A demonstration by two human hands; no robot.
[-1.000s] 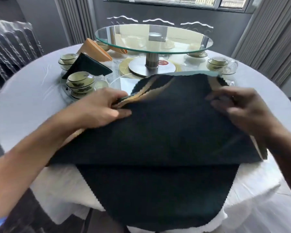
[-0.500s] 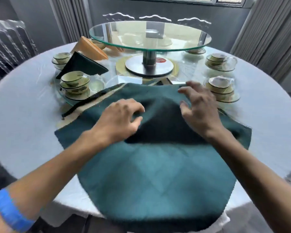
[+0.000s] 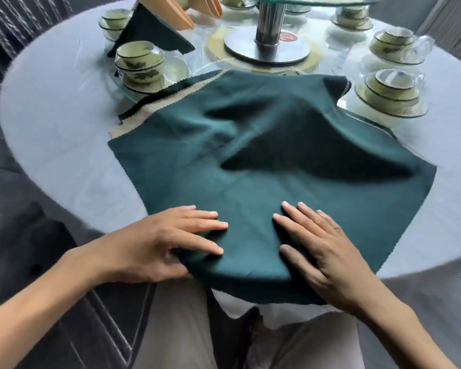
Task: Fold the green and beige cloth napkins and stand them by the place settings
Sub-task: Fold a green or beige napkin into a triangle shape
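A large green napkin (image 3: 264, 155) lies spread over the near side of the round table, rumpled in its middle, its near edge hanging over the table rim. A beige napkin (image 3: 133, 121) peeks out beneath its far left edge. My left hand (image 3: 168, 241) lies on the napkin's near left part with fingers straight. My right hand (image 3: 322, 243) presses flat on its near right part. A folded green napkin (image 3: 149, 35) and a folded beige napkin (image 3: 168, 12) stand by the place settings at the far left.
Stacked cups and bowls on glass plates sit at the left (image 3: 139, 62) and right (image 3: 389, 89). A glass turntable stands on a steel base (image 3: 266, 46) at the table's centre. The white tablecloth (image 3: 59, 134) covers the table. A chair (image 3: 6, 30) stands far left.
The green napkin went from held up and folded to spread flat. Both hands slid from its far middle to its near edge. The camera tilted down and closer.
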